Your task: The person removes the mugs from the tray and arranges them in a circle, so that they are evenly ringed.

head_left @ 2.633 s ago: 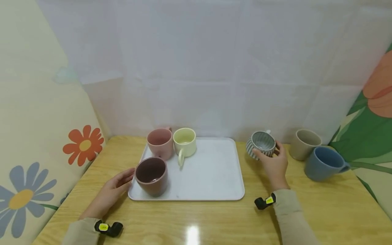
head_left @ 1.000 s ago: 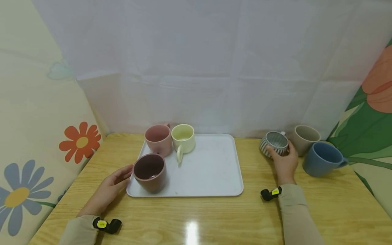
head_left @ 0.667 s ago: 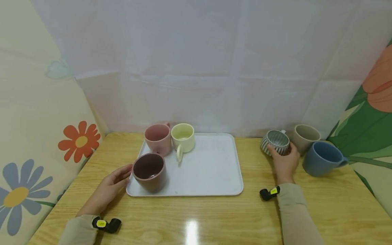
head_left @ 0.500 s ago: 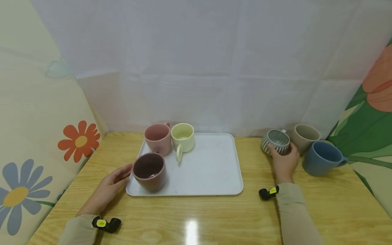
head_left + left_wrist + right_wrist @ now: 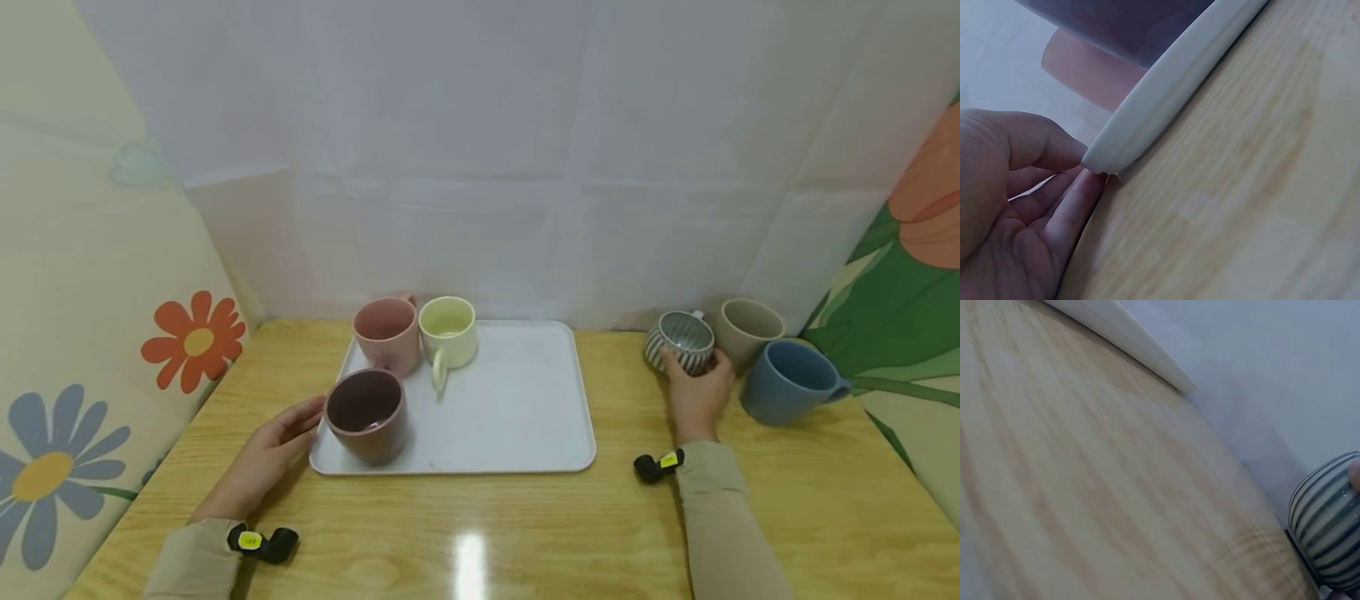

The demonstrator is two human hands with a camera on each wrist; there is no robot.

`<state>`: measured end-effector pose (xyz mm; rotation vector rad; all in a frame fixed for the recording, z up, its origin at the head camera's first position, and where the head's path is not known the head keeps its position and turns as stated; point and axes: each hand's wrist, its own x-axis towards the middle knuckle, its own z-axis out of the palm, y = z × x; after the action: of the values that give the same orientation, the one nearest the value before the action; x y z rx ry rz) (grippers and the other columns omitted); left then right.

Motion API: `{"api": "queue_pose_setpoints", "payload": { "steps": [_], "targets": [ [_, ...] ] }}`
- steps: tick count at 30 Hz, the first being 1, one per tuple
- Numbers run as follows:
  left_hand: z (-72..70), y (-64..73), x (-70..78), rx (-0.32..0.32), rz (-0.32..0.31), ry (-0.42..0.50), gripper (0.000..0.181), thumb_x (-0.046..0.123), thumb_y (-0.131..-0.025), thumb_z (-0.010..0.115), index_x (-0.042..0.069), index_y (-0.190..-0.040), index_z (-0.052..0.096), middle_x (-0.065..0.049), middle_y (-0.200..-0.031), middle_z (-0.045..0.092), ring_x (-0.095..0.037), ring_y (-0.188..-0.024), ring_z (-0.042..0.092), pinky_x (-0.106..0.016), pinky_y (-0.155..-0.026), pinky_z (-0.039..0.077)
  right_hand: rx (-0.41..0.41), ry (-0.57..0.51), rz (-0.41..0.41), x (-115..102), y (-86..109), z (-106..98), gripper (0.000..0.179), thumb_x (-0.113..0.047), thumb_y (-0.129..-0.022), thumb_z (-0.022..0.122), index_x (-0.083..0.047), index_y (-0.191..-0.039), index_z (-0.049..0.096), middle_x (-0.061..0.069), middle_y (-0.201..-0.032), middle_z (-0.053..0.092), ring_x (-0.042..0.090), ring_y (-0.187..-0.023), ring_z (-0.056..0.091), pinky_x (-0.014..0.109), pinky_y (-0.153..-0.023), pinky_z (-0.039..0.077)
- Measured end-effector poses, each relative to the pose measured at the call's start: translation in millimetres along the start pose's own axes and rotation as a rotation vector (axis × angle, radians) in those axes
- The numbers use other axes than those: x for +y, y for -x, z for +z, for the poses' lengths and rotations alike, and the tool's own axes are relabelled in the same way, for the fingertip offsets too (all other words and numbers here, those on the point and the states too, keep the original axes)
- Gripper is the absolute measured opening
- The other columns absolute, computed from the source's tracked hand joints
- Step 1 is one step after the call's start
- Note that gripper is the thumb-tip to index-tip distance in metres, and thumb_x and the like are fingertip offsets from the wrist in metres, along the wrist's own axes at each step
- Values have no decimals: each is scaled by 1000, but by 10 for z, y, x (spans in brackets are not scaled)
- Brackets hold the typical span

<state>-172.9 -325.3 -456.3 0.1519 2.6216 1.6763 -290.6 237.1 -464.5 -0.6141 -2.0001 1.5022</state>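
Note:
In the head view my right hand grips a small round grey-and-white striped cup, thumb on its near side and fingers on its right. The cup stands upright just left of a beige cup. Part of its striped wall shows in the right wrist view; I cannot tell whether its base touches the table. My left hand is at the left edge of a white tray. In the left wrist view its fingertips pinch the tray's rim. A dark mauve cup sits on the tray beside that hand.
A pink mug and a pale yellow mug stand side by side at the tray's back left. To the right of my right hand is a blue mug, its handle pointing right. A white cloth hangs behind the wooden table.
My right hand has carried the striped cup rightward, up close to the beige cup, moving only slightly in the last half second. The left hand stays at the tray's edge.

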Motion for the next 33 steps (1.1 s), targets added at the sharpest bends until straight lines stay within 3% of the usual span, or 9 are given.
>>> {"api": "queue_pose_setpoints", "payload": {
  "steps": [5, 11, 16, 20, 26, 29, 33],
  "targets": [
    [-4, 8, 7, -7, -21, -4, 55, 14, -107, 51, -7, -154, 32, -30, -151, 42, 20, -117, 43, -4, -94, 37, 0, 35, -17, -18, 28, -3, 83, -32, -84, 84, 4, -146, 42, 26, -145, 41, 38, -135, 39, 46, -116, 30],
    [0, 17, -11, -2, -14, -3, 55, 14, -107, 51, -7, -154, 33, -32, -151, 42, 20, -116, 44, -4, -93, 38, 58, 27, -106, -55, 79, 12, 82, -25, -85, 82, 0, -149, 38, 23, -149, 35, 36, -138, 36, 43, -118, 27],
    [5, 19, -27, -11, -29, 9, 55, 14, -107, 51, -7, -154, 32, -31, -152, 41, 19, -117, 43, -4, -94, 37, 115, -38, -227, -136, 124, 33, 60, -7, -87, 71, 5, -140, 46, 25, -142, 38, 35, -132, 39, 38, -114, 30],
    [-1, 14, -28, -15, -47, 5, 55, 14, -107, 51, -6, -155, 31, -29, -153, 41, 19, -117, 42, -4, -94, 36, 131, -86, -326, -284, 161, 53, 45, 3, -86, 62, 10, -129, 53, 27, -131, 43, 34, -118, 46, 32, -101, 39],
    [-12, 9, 18, -11, -44, -8, 56, 16, -108, 51, -6, -155, 32, -29, -152, 42, 19, -116, 42, -4, -93, 36, 72, -147, -399, -572, 258, 65, 35, 6, -86, 58, 9, -121, 60, 12, -116, 52, 20, -109, 49, 28, -94, 44],
    [-15, 10, 29, -15, -43, -5, 56, 16, -107, 51, -6, -155, 31, -29, -153, 41, 19, -117, 42, -4, -93, 37, 20, -200, -398, -706, 358, 92, 27, 8, -86, 56, 11, -112, 62, 4, -105, 52, 14, -99, 52, 22, -87, 46],
    [-11, 0, 26, -17, -59, -13, 57, 18, -108, 51, -4, -156, 31, -26, -153, 42, 19, -117, 41, -4, -93, 36, -95, -265, -348, -838, 516, 151, 23, 8, -88, 56, 11, -109, 62, 9, -101, 59, 10, -93, 55, 18, -82, 47]
  ]
}}
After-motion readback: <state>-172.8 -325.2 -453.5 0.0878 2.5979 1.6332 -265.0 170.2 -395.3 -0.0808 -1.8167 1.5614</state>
